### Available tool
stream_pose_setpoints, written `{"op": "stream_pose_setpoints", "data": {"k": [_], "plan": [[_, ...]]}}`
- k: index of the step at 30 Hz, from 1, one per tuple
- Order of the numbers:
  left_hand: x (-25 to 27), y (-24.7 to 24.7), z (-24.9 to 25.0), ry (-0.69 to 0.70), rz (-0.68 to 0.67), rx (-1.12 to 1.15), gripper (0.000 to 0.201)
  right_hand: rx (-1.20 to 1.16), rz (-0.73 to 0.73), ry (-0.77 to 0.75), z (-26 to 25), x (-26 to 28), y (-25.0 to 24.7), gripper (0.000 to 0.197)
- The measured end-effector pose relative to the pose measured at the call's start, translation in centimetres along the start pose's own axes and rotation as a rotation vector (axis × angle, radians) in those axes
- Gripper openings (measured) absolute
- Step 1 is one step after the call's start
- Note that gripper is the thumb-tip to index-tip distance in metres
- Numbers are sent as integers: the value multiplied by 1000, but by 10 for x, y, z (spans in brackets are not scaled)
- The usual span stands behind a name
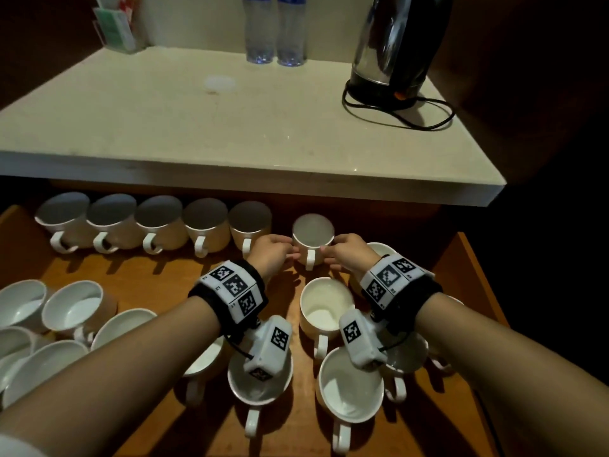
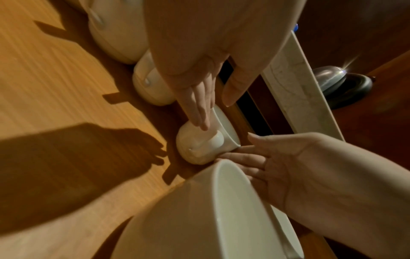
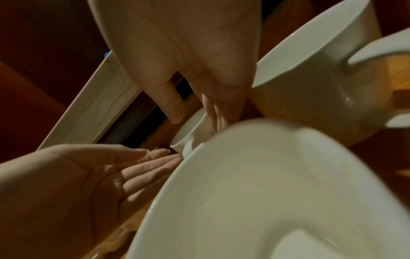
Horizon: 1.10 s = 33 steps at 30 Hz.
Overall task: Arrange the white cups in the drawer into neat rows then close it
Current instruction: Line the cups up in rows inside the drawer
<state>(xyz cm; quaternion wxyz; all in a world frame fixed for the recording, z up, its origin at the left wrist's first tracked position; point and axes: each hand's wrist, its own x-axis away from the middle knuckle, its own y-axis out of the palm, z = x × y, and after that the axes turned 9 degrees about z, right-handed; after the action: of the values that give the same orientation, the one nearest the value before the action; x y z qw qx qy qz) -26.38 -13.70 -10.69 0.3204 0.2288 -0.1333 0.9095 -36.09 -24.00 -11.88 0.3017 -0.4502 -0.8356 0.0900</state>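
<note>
An open wooden drawer (image 1: 158,278) holds many white cups. Several stand in a row (image 1: 158,222) along the back, handles toward me. To the right of that row, after a small gap, stands one cup (image 1: 313,239) (image 2: 199,145) (image 3: 188,133). My left hand (image 1: 273,250) (image 2: 213,112) touches its left side with straight fingers. My right hand (image 1: 346,250) (image 3: 197,124) touches its right side the same way. Neither hand curls round it. Loose cups (image 1: 326,308) stand unordered nearer to me.
A cluster of cups (image 1: 75,305) fills the drawer's front left; more cups (image 1: 349,384) sit under my wrists. The pale countertop (image 1: 230,133) overhangs the back row. On it stand a kettle (image 1: 395,51) with its cord and two water bottles (image 1: 273,31).
</note>
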Motion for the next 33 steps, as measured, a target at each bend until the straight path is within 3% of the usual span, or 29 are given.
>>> {"op": "stream_pose_setpoints", "data": {"k": [7, 11, 18, 23, 33], "plan": [[-7, -6, 1, 23, -22, 30, 37, -17, -29, 6, -9, -5, 13, 27], [-6, -8, 0, 25, -24, 10, 36, -20, -36, 18, -11, -6, 15, 14], [-6, -12, -4, 21, -77, -69, 31, 55, 66, -37, -15, -7, 13, 47], [-5, -13, -2, 23, -91, -77, 34, -90, 54, 15, -19, -2, 19, 59], [-4, -16, -2, 98, -61, -185, 44, -152, 11, 8, -25, 5, 27, 42]]}}
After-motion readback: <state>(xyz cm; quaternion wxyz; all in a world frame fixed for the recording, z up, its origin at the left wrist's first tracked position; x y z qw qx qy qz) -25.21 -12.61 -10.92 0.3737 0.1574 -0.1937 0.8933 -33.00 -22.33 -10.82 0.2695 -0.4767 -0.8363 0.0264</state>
